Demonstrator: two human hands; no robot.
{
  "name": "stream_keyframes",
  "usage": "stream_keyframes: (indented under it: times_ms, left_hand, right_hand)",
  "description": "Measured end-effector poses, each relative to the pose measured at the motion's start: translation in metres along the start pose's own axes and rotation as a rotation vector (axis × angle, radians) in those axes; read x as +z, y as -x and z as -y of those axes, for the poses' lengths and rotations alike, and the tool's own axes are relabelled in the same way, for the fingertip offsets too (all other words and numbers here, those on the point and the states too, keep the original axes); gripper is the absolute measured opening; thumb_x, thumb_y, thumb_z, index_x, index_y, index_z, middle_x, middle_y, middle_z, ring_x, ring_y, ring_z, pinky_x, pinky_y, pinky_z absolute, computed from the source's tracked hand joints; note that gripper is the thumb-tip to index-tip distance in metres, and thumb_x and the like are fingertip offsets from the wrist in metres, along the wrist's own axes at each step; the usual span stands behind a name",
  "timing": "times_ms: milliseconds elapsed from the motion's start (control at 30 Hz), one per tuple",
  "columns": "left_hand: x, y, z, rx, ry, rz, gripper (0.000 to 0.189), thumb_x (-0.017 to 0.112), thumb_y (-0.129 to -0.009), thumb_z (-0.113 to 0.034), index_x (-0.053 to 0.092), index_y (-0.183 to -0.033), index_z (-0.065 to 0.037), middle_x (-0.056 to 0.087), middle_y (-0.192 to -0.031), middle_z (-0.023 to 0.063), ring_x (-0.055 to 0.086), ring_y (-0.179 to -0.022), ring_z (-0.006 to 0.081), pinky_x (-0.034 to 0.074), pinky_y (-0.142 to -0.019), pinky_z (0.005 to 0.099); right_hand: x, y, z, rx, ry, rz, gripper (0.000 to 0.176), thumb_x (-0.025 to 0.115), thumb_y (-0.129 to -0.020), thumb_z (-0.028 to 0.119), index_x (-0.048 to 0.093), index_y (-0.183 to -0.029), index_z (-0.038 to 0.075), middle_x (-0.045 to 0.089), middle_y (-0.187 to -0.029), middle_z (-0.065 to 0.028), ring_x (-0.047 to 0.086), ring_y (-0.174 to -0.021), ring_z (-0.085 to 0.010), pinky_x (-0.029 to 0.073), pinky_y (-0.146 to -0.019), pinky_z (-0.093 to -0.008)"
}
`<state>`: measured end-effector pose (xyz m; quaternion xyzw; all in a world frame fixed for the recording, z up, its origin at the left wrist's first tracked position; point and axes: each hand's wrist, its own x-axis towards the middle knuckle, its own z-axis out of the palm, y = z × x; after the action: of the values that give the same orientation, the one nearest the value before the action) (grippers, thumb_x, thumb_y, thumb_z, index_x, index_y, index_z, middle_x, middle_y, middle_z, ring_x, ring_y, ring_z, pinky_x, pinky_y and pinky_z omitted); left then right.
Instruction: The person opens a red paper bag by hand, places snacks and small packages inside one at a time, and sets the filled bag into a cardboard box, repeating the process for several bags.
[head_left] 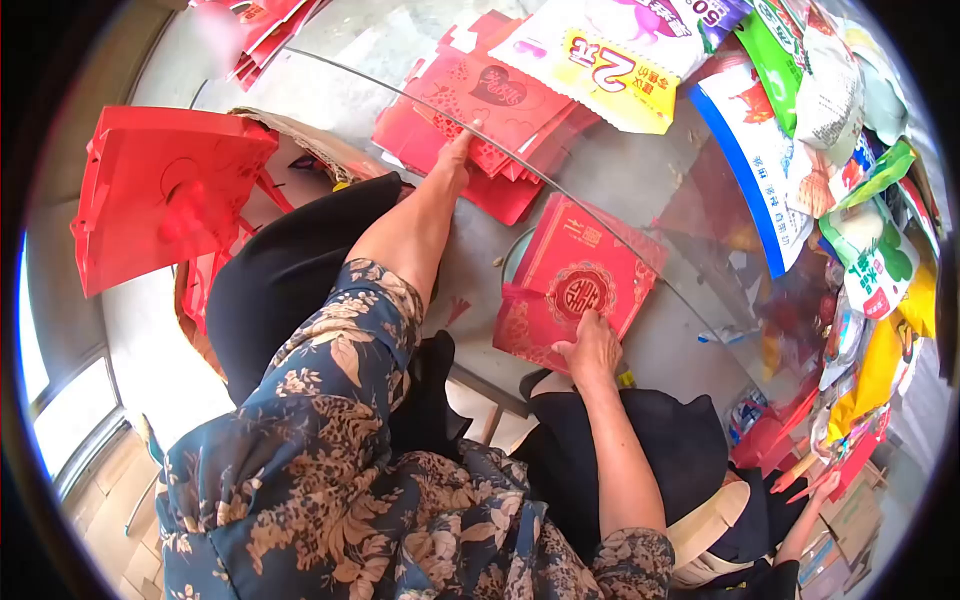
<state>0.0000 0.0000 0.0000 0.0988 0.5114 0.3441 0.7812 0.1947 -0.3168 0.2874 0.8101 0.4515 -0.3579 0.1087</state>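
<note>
Packets (497, 88) overlap, lower ones mostly covered; left hand's (460, 148) grip unclear.

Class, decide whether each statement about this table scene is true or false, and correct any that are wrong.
1. The right hand touches the red item with a round emblem. True.
2. The left hand holds a green packet. False: the left hand is at the stack of red cards.
3. A packet with a large printed 2 lies farther from the wearer than the emblem item. True.
4. The wearer's sleeves are plain white. False: the sleeves are dark with a pale floral pattern.
5. Another person's hand shows at the lower right. True.
</note>
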Motion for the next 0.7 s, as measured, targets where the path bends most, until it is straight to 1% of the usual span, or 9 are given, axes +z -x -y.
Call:
stream_keyframes:
  times_ms: [67,167,267,367,400,500,533,700]
  left_hand:
    - [0.027,0.036,-0.016,0.026,-0.022,-0.007,0.060,0.080,-0.084,-0.043,0.055,-0.130,-0.014,0.044,-0.136,0.0061,0.044,-0.128,0.0265,0.044,-0.093,0.0685]
    - [0.064,0.077,-0.032,0.022,0.074,-0.061,0.038,0.084,-0.079,-0.031,0.066,-0.106,-0.010,0.073,-0.095,0.0057,0.071,-0.081,0.0241,0.060,-0.068,0.0414]
    - [0.056,0.053,-0.029,-0.022,0.171,0.052,0.031,0.083,-0.081,-0.028,0.067,-0.103,-0.011,0.073,-0.093,0.0051,0.071,-0.081,0.0227,0.060,-0.070,0.0405]
    - [0.058,0.024,-0.029,-0.065,0.165,0.023,0.040,0.070,-0.092,-0.036,0.059,-0.123,-0.014,0.066,-0.119,0.0125,0.065,-0.103,0.0339,0.050,-0.081,0.0602]
    - [0.061,0.014,-0.029,-0.056,0.243,0.015,0.032,0.067,-0.094,-0.033,0.060,-0.118,-0.013,0.067,-0.115,0.0126,0.068,-0.098,0.0327,0.052,-0.079,0.0582]
    - [0.091,0.025,-0.038,0.040,0.265,-0.058,0.027,0.085,-0.078,-0.014,0.067,-0.098,-0.010,0.071,-0.093,0.0059,0.068,-0.084,0.0193,0.059,-0.071,0.0382]
    - [0.095,0.024,-0.040,0.074,0.356,0.039,0.035,0.084,-0.078,-0.006,0.064,-0.106,-0.008,0.069,-0.099,0.0079,0.067,-0.085,0.0226,0.058,-0.071,0.0460]
    - [0.090,0.002,-0.033,-0.071,0.391,-0.012,0.049,0.075,-0.082,0.002,0.053,-0.124,-0.010,0.067,-0.112,0.0128,0.068,-0.097,0.0342,0.056,-0.075,0.0649]
  right_hand:
    - [0.002,0.002,0.002,-0.016,-0.012,-0.052,0.059,0.091,-0.068,0.025,0.055,-0.110,0.002,0.065,-0.109,-0.0215,0.064,-0.106,-0.0399,0.051,-0.088,-0.0516]
    - [-0.003,0.001,0.003,0.012,0.003,0.006,0.060,0.090,-0.070,0.023,0.056,-0.113,0.001,0.065,-0.112,-0.0215,0.064,-0.109,-0.0381,0.052,-0.092,-0.0486]
    - [-0.001,0.002,0.001,-0.007,0.002,-0.021,0.059,0.090,-0.069,0.024,0.056,-0.113,0.001,0.065,-0.111,-0.0214,0.064,-0.108,-0.0381,0.053,-0.090,-0.0486]
    - [-0.001,0.001,0.000,-0.002,-0.004,-0.021,0.060,0.090,-0.069,0.023,0.056,-0.113,0.001,0.065,-0.112,-0.0214,0.065,-0.108,-0.0379,0.054,-0.089,-0.0485]
    - [-0.001,0.001,0.000,-0.003,-0.001,-0.029,0.061,0.090,-0.069,0.024,0.057,-0.114,0.001,0.065,-0.112,-0.0213,0.065,-0.108,-0.0379,0.055,-0.089,-0.0483]
    - [0.002,0.001,-0.002,-0.011,0.003,-0.059,0.062,0.091,-0.068,0.025,0.057,-0.113,0.001,0.066,-0.111,-0.0207,0.065,-0.107,-0.0380,0.055,-0.089,-0.0484]
    - [0.004,0.002,-0.003,-0.014,0.000,-0.072,0.062,0.091,-0.068,0.026,0.056,-0.112,0.001,0.066,-0.110,-0.0203,0.066,-0.107,-0.0382,0.054,-0.089,-0.0487]
    - [0.008,0.000,-0.007,-0.022,-0.013,-0.097,0.062,0.092,-0.066,0.027,0.057,-0.111,0.001,0.068,-0.107,-0.0196,0.067,-0.105,-0.0377,0.054,-0.088,-0.0490]
